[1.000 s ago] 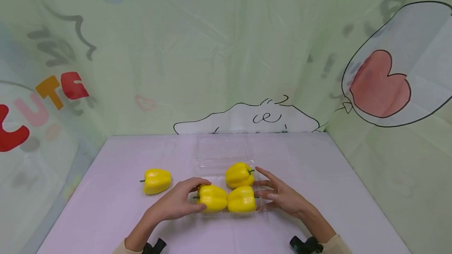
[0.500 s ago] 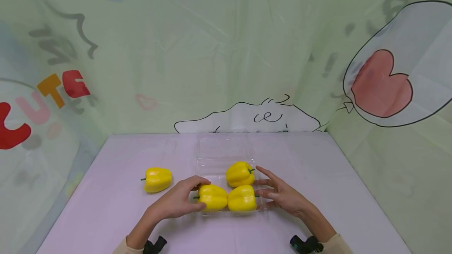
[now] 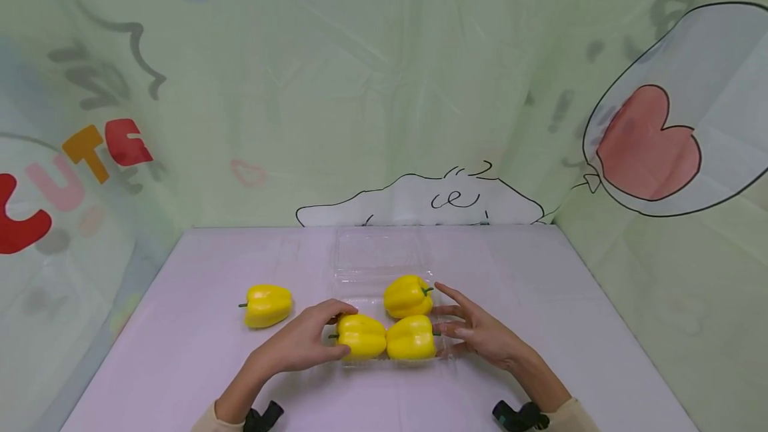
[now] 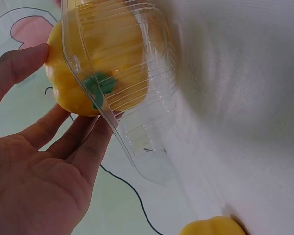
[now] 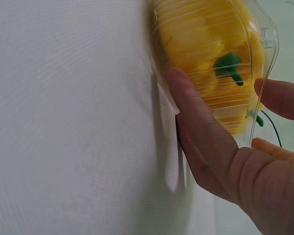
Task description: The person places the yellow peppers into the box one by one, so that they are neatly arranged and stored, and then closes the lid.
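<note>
Three yellow bell peppers sit in a clear plastic clamshell box whose lid lies open behind it. My left hand grips the front left pepper, thumb at its near side and fingers over its far side. In the left wrist view, this pepper's green stem shows through the box wall. My right hand rests beside the box, fingers fairly straight and spread. The right wrist view has them along the ribbed wall, close to the front right pepper. Behind that one lies the back right pepper.
Another yellow bell pepper lies outside the box, to the left on the pale cloth-covered table. Printed curtains enclose the table at the back and both sides.
</note>
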`<state>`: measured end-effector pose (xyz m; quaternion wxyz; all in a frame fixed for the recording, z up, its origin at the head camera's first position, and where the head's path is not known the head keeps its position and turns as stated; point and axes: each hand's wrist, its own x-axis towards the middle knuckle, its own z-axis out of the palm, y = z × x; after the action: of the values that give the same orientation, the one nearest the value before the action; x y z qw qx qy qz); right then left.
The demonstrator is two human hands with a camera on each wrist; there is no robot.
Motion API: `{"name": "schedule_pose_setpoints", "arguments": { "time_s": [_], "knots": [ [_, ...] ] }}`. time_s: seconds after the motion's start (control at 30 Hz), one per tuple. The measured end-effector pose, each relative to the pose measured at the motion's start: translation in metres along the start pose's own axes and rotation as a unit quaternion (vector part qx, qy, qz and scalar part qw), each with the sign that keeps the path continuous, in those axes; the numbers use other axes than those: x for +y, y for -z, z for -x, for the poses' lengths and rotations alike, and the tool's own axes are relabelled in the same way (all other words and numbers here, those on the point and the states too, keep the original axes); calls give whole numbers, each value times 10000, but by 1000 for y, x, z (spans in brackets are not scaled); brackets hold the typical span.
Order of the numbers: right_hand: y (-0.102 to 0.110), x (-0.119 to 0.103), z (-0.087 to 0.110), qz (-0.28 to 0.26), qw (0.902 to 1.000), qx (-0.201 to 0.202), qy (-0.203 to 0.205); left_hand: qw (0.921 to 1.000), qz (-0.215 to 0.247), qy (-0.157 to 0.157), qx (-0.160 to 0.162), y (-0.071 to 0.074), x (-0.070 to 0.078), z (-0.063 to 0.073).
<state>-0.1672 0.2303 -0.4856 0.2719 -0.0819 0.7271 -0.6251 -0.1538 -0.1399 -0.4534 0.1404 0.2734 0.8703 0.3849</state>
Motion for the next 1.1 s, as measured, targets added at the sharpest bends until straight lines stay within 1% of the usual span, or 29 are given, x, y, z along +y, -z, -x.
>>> {"name": "schedule_pose_setpoints", "arguments": {
  "time_s": [0.37,0.67,0.93,1.1],
  "knots": [
    [-1,-1,0,13,10000,50,-30,9999,-52,116,-41,-1,1,0],
    [-1,-1,0,-38,10000,25,1,9999,-76,143,-24,-2,1,0],
    [-1,0,-1,-81,10000,-23,25,9994,-275,207,-60,-3,2,0],
    [0,0,-1,-70,10000,-30,50,9987,-461,193,-63,-4,3,-1]
  ]
}}
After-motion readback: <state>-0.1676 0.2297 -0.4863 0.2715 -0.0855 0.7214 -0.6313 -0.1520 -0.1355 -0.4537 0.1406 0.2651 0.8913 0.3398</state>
